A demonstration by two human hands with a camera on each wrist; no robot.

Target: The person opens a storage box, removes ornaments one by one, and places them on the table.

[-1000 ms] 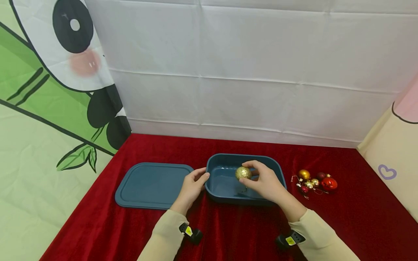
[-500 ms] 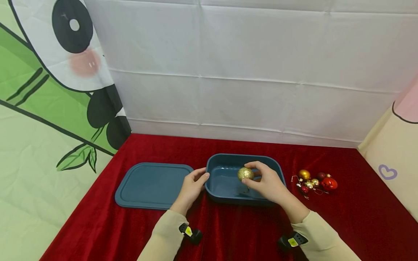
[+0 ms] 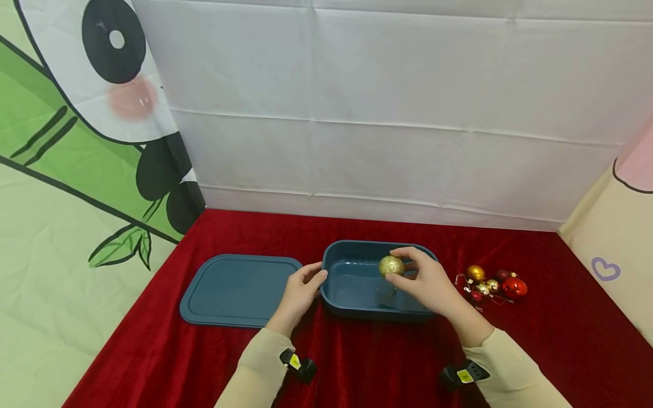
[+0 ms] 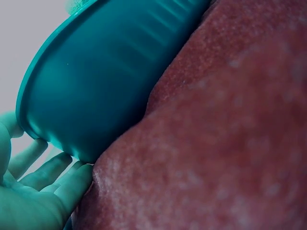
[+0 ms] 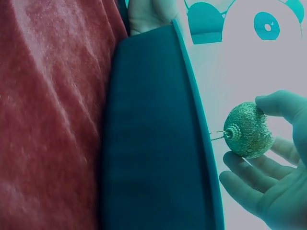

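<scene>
A dark blue rectangular box (image 3: 357,283), open on top, stands on the red cloth. My left hand (image 3: 297,294) holds its left end; in the left wrist view the fingers (image 4: 53,170) lie against the outer wall and the thumb is at the rim. My right hand (image 3: 428,283) pinches a gold glitter Christmas bauble (image 3: 391,266) between thumb and fingertips, above the box's right half. In the right wrist view the bauble (image 5: 249,132) has its cap and thin loop pointing toward the box's rim.
A matching blue lid (image 3: 240,290) lies flat to the left of the box. Several small baubles in gold and red, among them a shiny red bauble (image 3: 514,287), lie in a cluster on the right. A white cloth backdrop (image 3: 388,113) rises behind the table.
My right hand has shifted right and slightly up with the gold bauble still pinched. The left hand, box, lid and the cluster of small baubles have stayed where they were.
</scene>
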